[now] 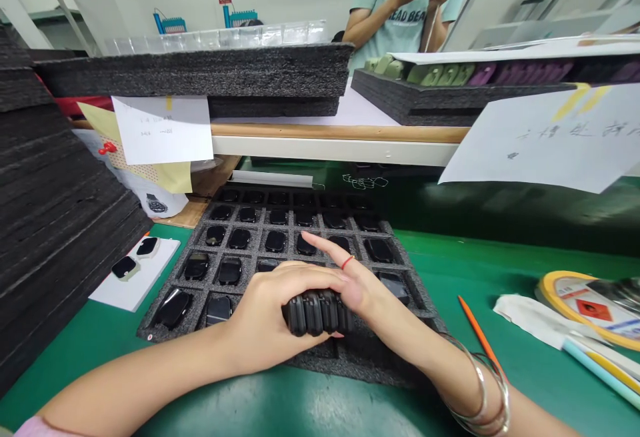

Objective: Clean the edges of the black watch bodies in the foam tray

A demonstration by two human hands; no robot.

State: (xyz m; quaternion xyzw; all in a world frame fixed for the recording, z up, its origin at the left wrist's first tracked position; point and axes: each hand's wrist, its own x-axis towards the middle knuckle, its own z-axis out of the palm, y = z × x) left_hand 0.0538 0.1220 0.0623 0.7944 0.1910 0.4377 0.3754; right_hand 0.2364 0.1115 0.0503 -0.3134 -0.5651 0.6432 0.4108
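Note:
My left hand (273, 307) wraps round a short row of black watch cases (315, 313), standing side by side on edge. My right hand (357, 283) presses its palm against the right end of that row. One of its fingers, with a thin red ring, stretches forward over the tray; the others are mostly hidden. Beneath both hands lies a dark foam tray (413, 277), its square pockets mostly holding black square watch cases, such as one (275, 241) near the middle. The pockets at the near right are hidden by my hands and arm.
Two watch cases (125, 267) lie on a white pad at left, beside stacked black foam (60, 223). An orange stick (480, 333), a yellow tape roll (545, 290) and pens are at right. A shelf (330, 143) crosses behind; a co-worker (400, 17) stands beyond.

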